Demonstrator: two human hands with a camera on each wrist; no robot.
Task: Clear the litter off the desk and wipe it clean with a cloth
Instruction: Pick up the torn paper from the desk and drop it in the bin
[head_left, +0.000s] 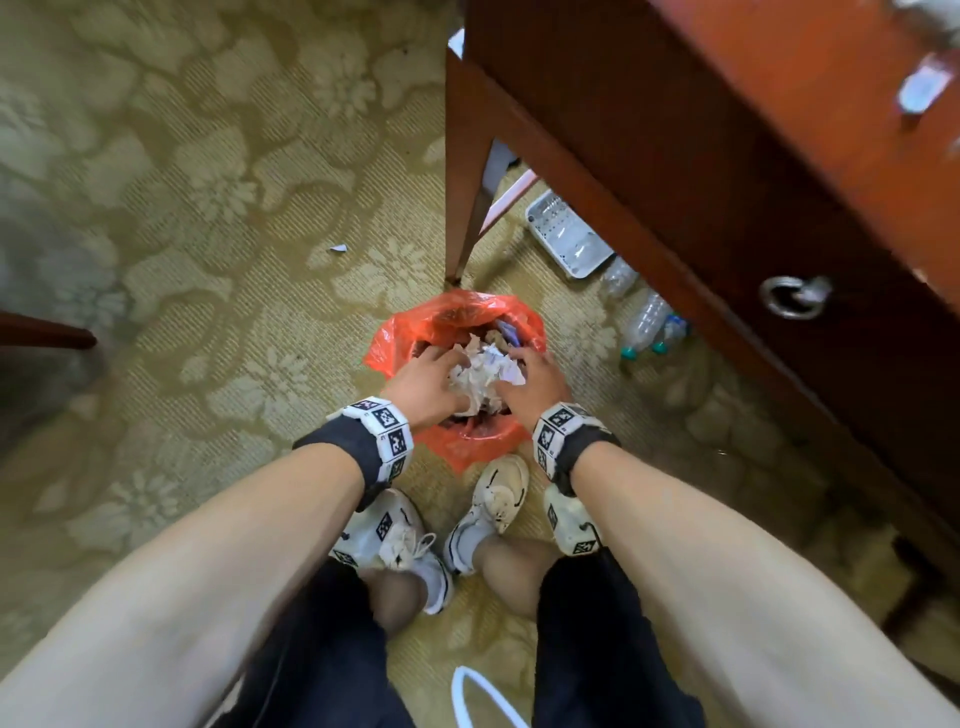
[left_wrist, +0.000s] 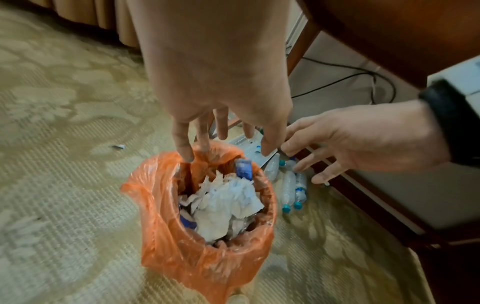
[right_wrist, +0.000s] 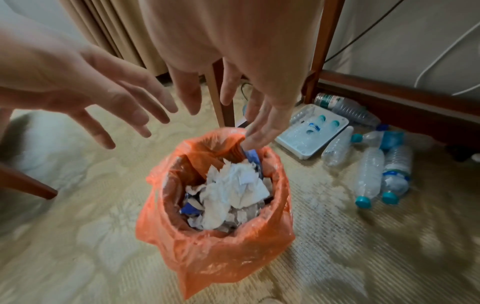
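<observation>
A small bin lined with an orange plastic bag (head_left: 470, 448) stands on the carpet by my feet. It is filled to the rim with crumpled white paper (head_left: 482, 368) and some blue scraps. My left hand (head_left: 427, 375) and right hand (head_left: 536, 375) hover over the bin's mouth on either side of the paper. In the left wrist view the left hand (left_wrist: 222, 127) hangs with fingers straight and spread above the bag (left_wrist: 182, 246), holding nothing. The right wrist view shows the right hand (right_wrist: 230, 90) equally spread and empty over the paper (right_wrist: 233, 189).
The reddish wooden desk (head_left: 727, 156) rises at right, its leg (head_left: 470, 208) just behind the bin. Empty plastic bottles (right_wrist: 369, 174) and a white tray (right_wrist: 311, 131) lie under the desk. A paper scrap (head_left: 337, 248) lies on the carpet. A dark chair leg (head_left: 47, 335) is at left.
</observation>
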